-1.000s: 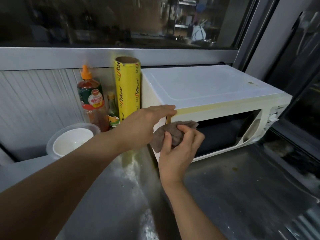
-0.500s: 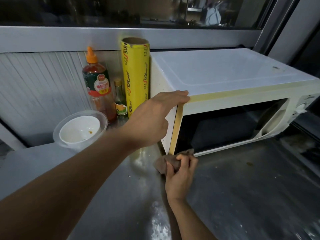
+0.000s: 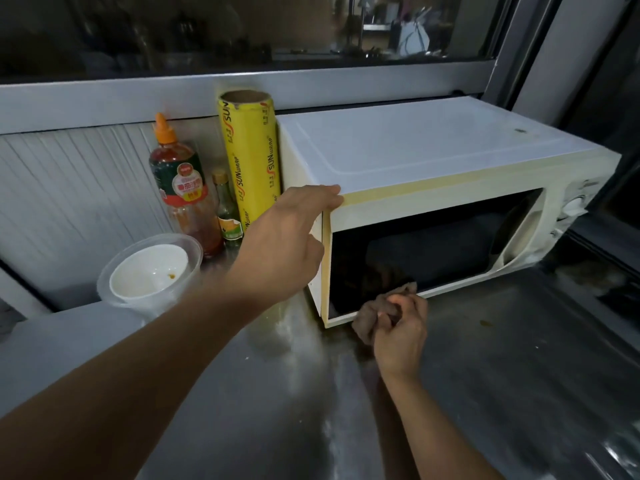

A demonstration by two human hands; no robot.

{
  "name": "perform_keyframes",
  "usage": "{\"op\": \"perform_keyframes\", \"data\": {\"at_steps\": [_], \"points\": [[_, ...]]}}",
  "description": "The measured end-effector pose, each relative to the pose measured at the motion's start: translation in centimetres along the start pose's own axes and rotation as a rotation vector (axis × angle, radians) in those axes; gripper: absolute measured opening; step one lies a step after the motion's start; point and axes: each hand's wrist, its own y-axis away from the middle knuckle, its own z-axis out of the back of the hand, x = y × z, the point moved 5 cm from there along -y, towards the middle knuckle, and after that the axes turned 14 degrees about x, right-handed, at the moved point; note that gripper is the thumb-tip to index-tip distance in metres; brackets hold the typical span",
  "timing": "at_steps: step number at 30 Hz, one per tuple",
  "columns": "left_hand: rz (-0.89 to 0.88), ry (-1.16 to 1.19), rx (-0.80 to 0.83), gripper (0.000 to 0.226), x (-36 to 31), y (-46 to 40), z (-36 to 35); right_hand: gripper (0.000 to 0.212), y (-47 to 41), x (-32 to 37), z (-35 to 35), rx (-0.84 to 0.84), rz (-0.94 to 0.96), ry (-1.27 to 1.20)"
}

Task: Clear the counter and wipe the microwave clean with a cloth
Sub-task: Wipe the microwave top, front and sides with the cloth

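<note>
A white microwave [image 3: 433, 150] with a dark glass door stands on the steel counter [image 3: 502, 375], its door shut. My left hand [image 3: 280, 244] rests flat against the microwave's top left front corner, fingers together on the edge. My right hand [image 3: 400, 327] grips a crumpled brown cloth [image 3: 369, 315] and presses it against the door's lower left edge, just above the counter. Part of the cloth is hidden inside my fist.
Left of the microwave stand a yellow roll of cling wrap [image 3: 251, 161], a sauce bottle with an orange cap [image 3: 183, 188] and a small green-labelled bottle [image 3: 227, 213]. A white bowl inside a clear plastic container [image 3: 150, 275] sits further left. A window sill runs behind.
My right hand carried the cloth down the door's left side from mid-height to the bottom edge, then a little rightward along it. My left hand stayed on the corner.
</note>
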Motion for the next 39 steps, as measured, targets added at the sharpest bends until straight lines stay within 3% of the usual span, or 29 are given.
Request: {"op": "perform_keyframes", "data": {"at_steps": [7,11,17,29,39], "points": [[0.043,-0.023,-0.135,0.04,-0.7,-0.4,-0.7,0.023,-4.2,-3.5,4.5,0.019,-0.029,0.085],[0.061,-0.048,-0.178,0.034,-0.8,-0.5,-0.6,0.023,-7.7,-5.8,8.5,-0.04,-0.077,0.124],[0.066,-0.087,-0.223,0.032,-1.5,-1.1,-0.8,0.02,-10.5,-7.7,11.3,0.001,-0.138,0.196],[0.115,-0.131,-0.19,0.039,-2.0,-1.3,-0.6,0.024,-12.4,0.8,17.1,-0.229,0.064,0.156],[0.073,-0.089,-0.188,0.041,-1.5,-0.9,-0.5,0.025,-12.0,3.9,17.1,-0.357,0.044,0.086]]}}
